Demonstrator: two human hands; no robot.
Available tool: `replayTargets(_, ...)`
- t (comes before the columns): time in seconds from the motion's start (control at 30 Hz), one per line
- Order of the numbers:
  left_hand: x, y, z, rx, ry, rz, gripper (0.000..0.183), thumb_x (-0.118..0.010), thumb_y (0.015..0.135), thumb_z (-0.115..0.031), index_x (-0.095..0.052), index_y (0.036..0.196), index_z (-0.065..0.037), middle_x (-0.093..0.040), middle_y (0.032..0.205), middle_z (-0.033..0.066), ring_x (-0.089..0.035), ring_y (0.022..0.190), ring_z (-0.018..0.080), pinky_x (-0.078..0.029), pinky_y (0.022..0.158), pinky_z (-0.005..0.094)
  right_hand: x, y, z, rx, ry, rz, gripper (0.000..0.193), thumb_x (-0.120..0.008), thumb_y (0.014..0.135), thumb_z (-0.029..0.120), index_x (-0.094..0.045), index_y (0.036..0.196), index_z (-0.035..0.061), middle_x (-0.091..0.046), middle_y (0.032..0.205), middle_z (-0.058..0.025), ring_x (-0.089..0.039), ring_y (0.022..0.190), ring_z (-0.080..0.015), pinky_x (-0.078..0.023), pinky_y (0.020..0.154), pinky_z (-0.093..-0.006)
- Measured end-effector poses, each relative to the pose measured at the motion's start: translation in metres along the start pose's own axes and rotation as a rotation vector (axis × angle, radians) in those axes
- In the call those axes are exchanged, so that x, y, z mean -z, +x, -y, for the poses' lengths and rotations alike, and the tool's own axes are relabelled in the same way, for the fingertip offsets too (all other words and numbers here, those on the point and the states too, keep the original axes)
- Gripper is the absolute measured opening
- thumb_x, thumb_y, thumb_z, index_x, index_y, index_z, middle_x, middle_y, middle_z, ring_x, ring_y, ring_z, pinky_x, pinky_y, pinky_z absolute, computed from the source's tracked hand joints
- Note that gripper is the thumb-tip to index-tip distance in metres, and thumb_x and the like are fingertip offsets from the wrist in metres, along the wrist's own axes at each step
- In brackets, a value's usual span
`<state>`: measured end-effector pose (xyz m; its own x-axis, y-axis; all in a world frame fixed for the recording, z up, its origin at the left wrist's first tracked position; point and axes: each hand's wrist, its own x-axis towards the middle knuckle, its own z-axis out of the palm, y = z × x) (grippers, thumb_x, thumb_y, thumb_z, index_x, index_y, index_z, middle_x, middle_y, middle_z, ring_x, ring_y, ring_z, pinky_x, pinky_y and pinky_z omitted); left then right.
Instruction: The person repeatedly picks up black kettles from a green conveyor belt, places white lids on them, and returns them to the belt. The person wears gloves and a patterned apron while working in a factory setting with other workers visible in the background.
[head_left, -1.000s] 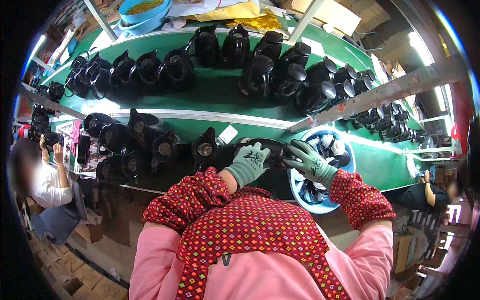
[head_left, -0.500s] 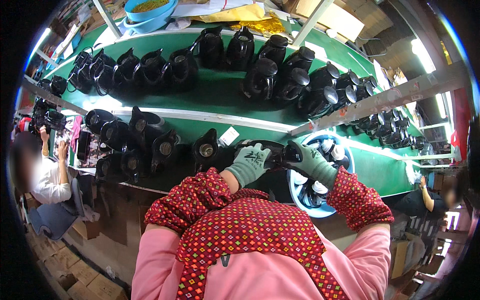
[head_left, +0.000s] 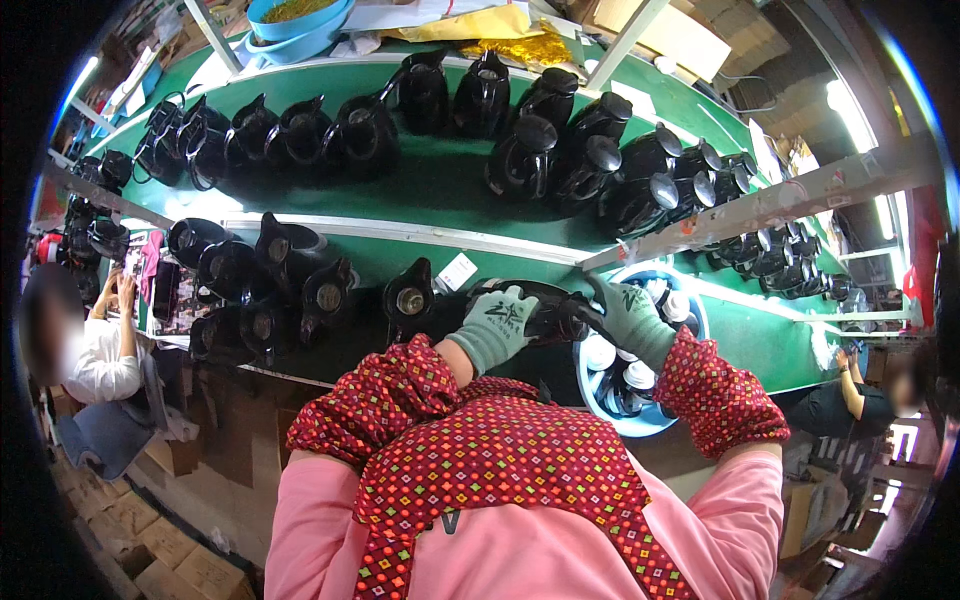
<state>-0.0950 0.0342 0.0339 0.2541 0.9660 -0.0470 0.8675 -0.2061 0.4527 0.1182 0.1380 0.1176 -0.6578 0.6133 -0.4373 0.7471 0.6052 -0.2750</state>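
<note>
A glossy black jug (head_left: 548, 316) lies on its side before me, its length running left to right. My left hand (head_left: 497, 325), in a grey-green work glove, is closed over the jug's body and presses it from above. At the jug's right end my right hand (head_left: 634, 318), gloved alike, grips the dark end piece between thumb and fingers; the glove partly hides that piece. Just left of my left hand stands an open black jug (head_left: 409, 298) with a metallic-looking inside. A light-blue tub (head_left: 594, 398) of white and black parts sits beneath my right hand.
Several open black jugs (head_left: 283, 240) crowd the bench at left. Further rows stand on the green shelf (head_left: 440, 190), some lidded (head_left: 525, 155). A white card (head_left: 456, 272) lies behind the held jug. A slanting metal post (head_left: 750, 200) rises at right. Other people sit at both sides.
My right hand has shifted slightly at the jug's end, its fingers now more raised and tilted. My left hand stays nearly in place. The person at left has moved their hands.
</note>
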Motion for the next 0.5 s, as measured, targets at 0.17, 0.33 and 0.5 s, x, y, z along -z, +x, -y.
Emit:
replayTargets(0.17, -0.004, -0.001, 0.001, 0.006, 0.003, -0.037, 0.043, -0.07, 0.086, -0.04, -0.062, 0.115, -0.01, -0.063, 0.109, 0.0155, -0.066, 0.099, 0.0304, -0.054, 0.084, 0.0415, 0.009, -0.003, 0.008, -0.126, 0.132, -0.038, 0.068, -0.064, 0.093, 0.049, -0.05, 0.135, -0.0028, -0.068, 0.099, -0.0275, -0.068, 0.093, -0.0435, -0.054, 0.082, -0.0493)
replayTargets(0.33, 0.005, 0.007, -0.008, 0.113, -0.05, 0.123, 0.049, -0.074, 0.083, -0.039, -0.061, 0.12, -0.01, -0.063, 0.119, 0.0138, -0.062, 0.112, 0.0306, -0.052, 0.093, 0.0416, -0.016, 0.011, 0.001, -0.273, 0.299, 0.09, 0.061, -0.063, 0.094, 0.048, -0.055, 0.127, -0.0028, -0.069, 0.102, -0.0277, -0.068, 0.094, -0.0435, -0.054, 0.085, -0.0477)
replayTargets(0.5, 0.007, 0.005, 0.002, 0.088, -0.074, 0.114, 0.051, -0.074, 0.083, -0.041, -0.061, 0.12, -0.009, -0.063, 0.121, 0.0147, -0.06, 0.115, 0.03, -0.051, 0.097, 0.0406, -0.031, 0.007, -0.012, 0.047, 0.286, -0.088, 0.076, -0.082, 0.078, 0.031, -0.045, 0.139, 0.0027, -0.058, 0.124, -0.0278, -0.06, 0.114, -0.0418, -0.051, 0.098, -0.0468)
